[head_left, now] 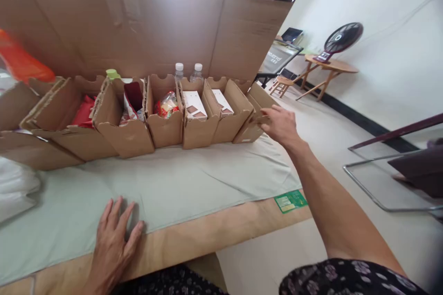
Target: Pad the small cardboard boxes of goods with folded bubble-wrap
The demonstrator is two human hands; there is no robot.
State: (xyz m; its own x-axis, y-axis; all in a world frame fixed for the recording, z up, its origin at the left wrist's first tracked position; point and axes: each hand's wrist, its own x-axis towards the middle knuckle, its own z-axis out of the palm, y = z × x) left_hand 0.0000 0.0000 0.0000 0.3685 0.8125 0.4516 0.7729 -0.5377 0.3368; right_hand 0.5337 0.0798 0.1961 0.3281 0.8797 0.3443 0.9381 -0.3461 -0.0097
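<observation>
My left hand (114, 239) lies flat on the pale green cloth (180, 179) at the table's front edge, fingers spread and holding nothing. At the far right of a row of cardboard boxes, my right hand (282, 124) has its fingers closed at the edge of the last cardboard box (251, 124), which sits at a slant; the inside of that box is mostly hidden. Two neighbouring boxes hold white cartons, one (195, 103) and another (222, 101). Further left, boxes contain a clear and red snack packet (169, 105), an opened dark red packet (133, 97) and a red packet (84, 111).
A tall cardboard panel (155, 27) stands behind the boxes, with two white-capped bottles (179, 71) before it. An orange object (26, 62) and white plastic bag (15, 189) are at left. A green card (290, 201) lies at the right edge. A fan (341, 38) stands beyond.
</observation>
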